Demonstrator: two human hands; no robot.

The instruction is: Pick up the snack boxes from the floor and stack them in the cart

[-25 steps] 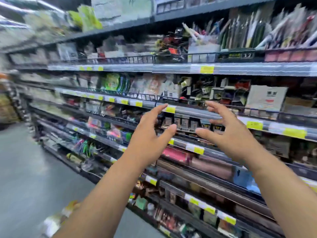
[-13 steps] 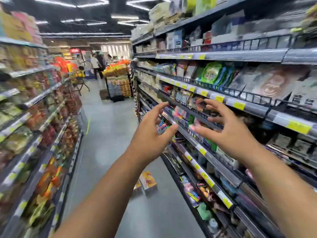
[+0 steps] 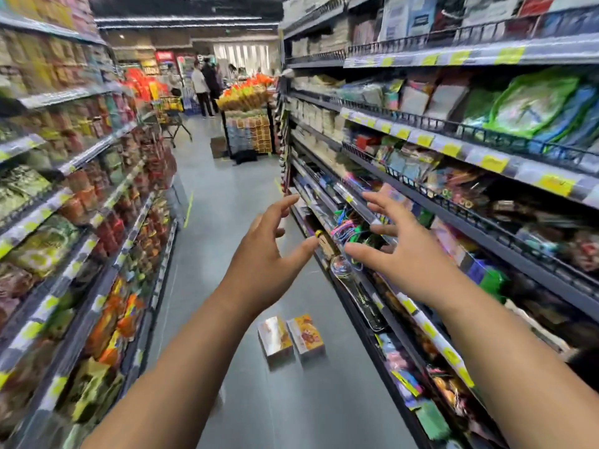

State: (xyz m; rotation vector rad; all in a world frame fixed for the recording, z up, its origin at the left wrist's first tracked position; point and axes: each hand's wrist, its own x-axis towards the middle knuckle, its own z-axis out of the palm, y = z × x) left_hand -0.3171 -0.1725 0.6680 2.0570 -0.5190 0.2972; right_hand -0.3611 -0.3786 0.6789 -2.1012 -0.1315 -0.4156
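Two snack boxes lie side by side on the grey aisle floor: a silvery one (image 3: pixel 275 339) on the left and an orange-yellow one (image 3: pixel 305 335) on the right, touching each other. My left hand (image 3: pixel 264 254) and my right hand (image 3: pixel 397 251) are both raised in front of me, well above the boxes, fingers spread and holding nothing. The two hands face each other with a gap between them. A shopping cart (image 3: pixel 171 119) stands far down the aisle on the left.
Stocked shelves line the aisle: the left shelving (image 3: pixel 64 222) and the right shelving (image 3: pixel 453 196). A product display stand (image 3: pixel 248 124) is at the aisle's end, with a box on the floor beside it. People (image 3: pixel 204 85) stand in the distance.
The view has swung left from facing the right shelves to looking down the aisle. The snack boxes on the floor are now in plain view. Both hands stay raised and empty.
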